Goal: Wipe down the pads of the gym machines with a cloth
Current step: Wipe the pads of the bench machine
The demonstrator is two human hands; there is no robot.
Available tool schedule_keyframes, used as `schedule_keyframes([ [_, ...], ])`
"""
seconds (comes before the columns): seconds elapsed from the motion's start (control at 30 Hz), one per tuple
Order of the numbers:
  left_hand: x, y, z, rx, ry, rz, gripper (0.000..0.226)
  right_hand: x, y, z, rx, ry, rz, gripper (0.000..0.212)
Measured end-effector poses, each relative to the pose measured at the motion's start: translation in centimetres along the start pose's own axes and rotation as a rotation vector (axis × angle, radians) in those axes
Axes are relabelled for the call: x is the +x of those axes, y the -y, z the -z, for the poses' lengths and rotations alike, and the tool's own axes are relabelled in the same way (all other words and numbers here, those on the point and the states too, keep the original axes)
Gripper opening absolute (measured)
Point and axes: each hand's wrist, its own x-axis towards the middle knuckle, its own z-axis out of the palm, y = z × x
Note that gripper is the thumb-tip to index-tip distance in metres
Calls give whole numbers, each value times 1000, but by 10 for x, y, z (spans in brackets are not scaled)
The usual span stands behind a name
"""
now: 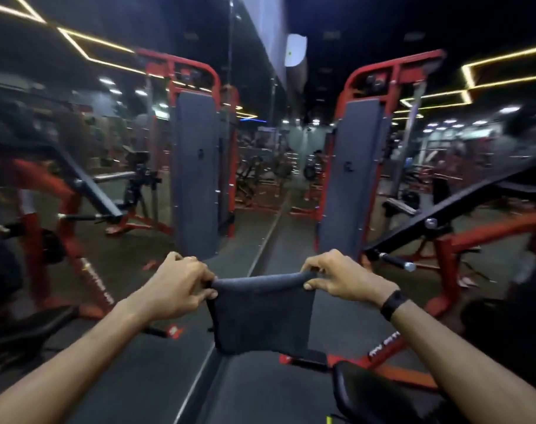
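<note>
Head view, looking down a gym aisle. Cloth [262, 313], dark grey, hangs in mid-air between both hands, above the floor and not touching any pad. Left hand [181, 284] pinches the cloth's top left corner; right hand [341, 278] pinches the top right corner. Both grips grasping the cloth, top edge pulled fairly taut, rest hanging loose below. Black band [393, 304] on the right wrist.

Black seat pad [380, 393] sits below and right of the cloth, near the lower frame edge. Tall grey panel [354, 179] in a red machine frame [392, 71] stands beyond the cloth, to its right; a matching one stands beyond it to the left. Image is blurred; finer detail not readable.

Judgement: cloth is being spread or folded ahead of wiping; no pad wiped at this moment. To do it well: fold to a flat, palm-sized face, carry it down to the seat pad, press flat and stroke in overlapping passes, edges included.
</note>
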Motion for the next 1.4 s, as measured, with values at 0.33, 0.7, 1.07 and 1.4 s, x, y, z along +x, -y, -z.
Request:
schedule_keyframes([
  [0.33,213,-25,-96,-196,37,-254,24,21,-155,8,-74,-80,-266,9],
  [0.7,472,-54,-135,-268,-190,-450,21,68,-309,64,-225,-277,-457,12],
  [1.07,646,-117,-240,-683,3,-602,11,71,-429,49,-260,-247,-771,8],
  [1.4,816,-199,-300,-1139,174,-730,28,85,-497,53,-364,-316,-1114,9],
])
